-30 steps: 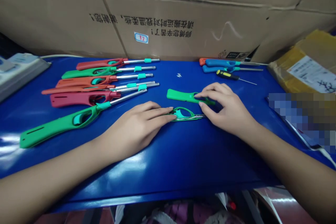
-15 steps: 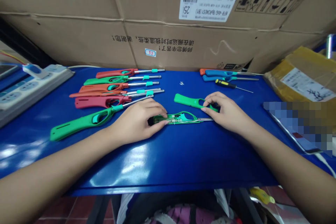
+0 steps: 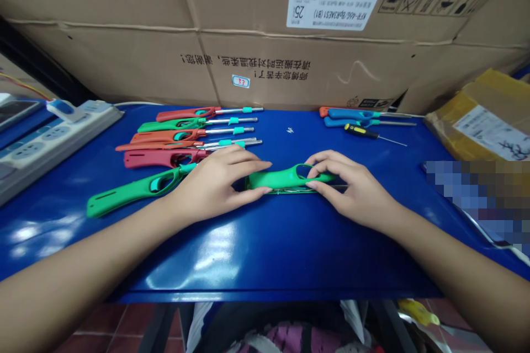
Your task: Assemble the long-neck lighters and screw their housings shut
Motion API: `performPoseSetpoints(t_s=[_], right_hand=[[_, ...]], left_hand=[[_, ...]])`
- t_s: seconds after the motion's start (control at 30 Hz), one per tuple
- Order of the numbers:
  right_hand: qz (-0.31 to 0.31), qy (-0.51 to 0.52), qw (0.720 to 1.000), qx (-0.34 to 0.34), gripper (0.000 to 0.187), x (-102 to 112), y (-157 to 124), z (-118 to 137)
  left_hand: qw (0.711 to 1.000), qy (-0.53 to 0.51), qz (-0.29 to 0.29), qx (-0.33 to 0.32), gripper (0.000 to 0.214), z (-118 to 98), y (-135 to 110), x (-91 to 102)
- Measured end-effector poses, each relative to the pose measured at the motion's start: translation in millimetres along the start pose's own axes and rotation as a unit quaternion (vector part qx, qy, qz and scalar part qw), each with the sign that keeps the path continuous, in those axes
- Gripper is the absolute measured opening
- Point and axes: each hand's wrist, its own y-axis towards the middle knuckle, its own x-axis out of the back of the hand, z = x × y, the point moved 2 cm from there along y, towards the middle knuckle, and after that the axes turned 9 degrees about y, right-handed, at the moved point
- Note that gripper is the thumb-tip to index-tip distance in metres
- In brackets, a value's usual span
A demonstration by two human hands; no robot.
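On the blue table a green lighter casing half (image 3: 277, 177) lies over the opened long-nosed lighter (image 3: 290, 192), whose lower edge and part of its metal tube show beneath. My right hand (image 3: 354, 183) pinches the casing half by its trigger-loop end. Around the handle end of the opened lighter, my left hand (image 3: 223, 179) is curled, thumb on the near side and index finger at the far side; its other fingertips are hidden. Beside my left forearm rests a whole green lighter (image 3: 128, 196), its tube partly behind the hand.
Several red, orange and green lighters (image 3: 165, 159) lie at the back left. A blue lighter (image 3: 351, 116) and a yellow-black screwdriver (image 3: 360, 131) lie back right. A power strip (image 3: 53, 138) borders the left, a yellow-taped parcel (image 3: 488, 105) the right. A large cardboard box (image 3: 248, 16) walls the back.
My right hand has brought the green casing half nearer and down over the opened lighter, covering its inner parts. My left hand stays at the handle end, its index finger more lifted.
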Motion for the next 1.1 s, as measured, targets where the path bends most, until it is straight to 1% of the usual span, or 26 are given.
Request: performPoseSetpoints(t_s=[0.1, 0.2, 0.3, 0.4, 0.53, 0.67, 0.83, 0.97, 1.1], right_hand=[[0.008, 0.005, 1.0, -0.004, 0.001, -4, 0, -1], [0.009, 0.013, 1.0, -0.009, 0.005, -9, 0, -2], [0.012, -0.001, 1.0, -0.029, 0.012, -12, -1, -3], [0.033, -0.038, 0.998, -0.036, 0.023, -14, -1, -3], [0.049, -0.063, 0.997, -0.009, 0.028, -12, 0, -1], [0.053, -0.063, 0.997, 0.014, 0.024, -11, 0, 0], [0.04, -0.071, 0.996, 0.031, 0.024, -10, 0, -1], [0.039, -0.072, 0.996, 0.028, 0.023, -8, 0, 0], [0.027, -0.098, 0.995, 0.008, 0.019, -3, 0, 1]], left_hand=[[0.999, -0.001, 0.04, -0.018, 0.035, 3, -2, -0.9], [0.997, 0.018, 0.067, -0.026, 0.038, 4, -2, 0.2], [0.996, 0.023, 0.083, -0.033, 0.034, 4, -3, 0.6], [0.995, 0.022, 0.086, -0.037, 0.031, 4, -3, 0.3], [0.995, 0.023, 0.087, -0.032, 0.031, 3, -4, 0.7], [0.995, 0.028, 0.088, -0.032, 0.03, 2, -3, 1.4], [0.996, 0.022, 0.086, -0.026, 0.029, 2, -4, 0.1], [0.996, 0.017, 0.089, -0.018, 0.03, 3, -4, -1.7], [0.996, 0.01, 0.089, -0.014, 0.029, 2, -4, -3.3]])
